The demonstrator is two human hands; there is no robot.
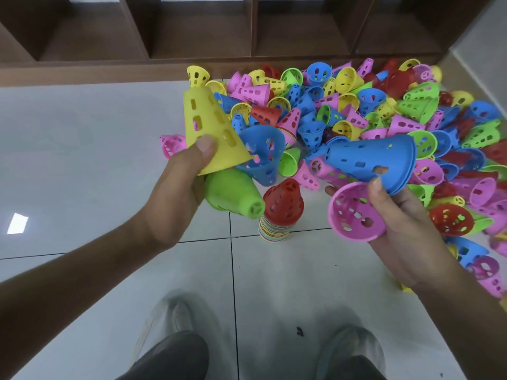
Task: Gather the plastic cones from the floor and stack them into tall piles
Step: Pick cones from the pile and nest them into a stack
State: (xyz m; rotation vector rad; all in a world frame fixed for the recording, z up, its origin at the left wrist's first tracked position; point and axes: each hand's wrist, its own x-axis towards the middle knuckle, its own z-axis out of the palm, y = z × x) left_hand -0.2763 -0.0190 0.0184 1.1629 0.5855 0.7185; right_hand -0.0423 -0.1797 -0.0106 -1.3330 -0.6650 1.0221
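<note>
Both hands grip cones: left hand (175,185) yellow, green, blue; right hand (395,229) blue, pink. Nest them straight on the centre stack (277,215).

Plastic cones, glossy tiles, wood shelf

The cones (356,111) are smooth, perforated coloured plastic with a soft sheen; the near stack (277,223) looks alike. White floor tiles (82,133) are glossy and reflective. The far shelf (192,28) looks like matt brown wood.

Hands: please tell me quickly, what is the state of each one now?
Left hand: closed, gripping a yellow cone, a green cone and a blue cone.
Right hand: closed, gripping nested blue cones and a pink cone.
</note>
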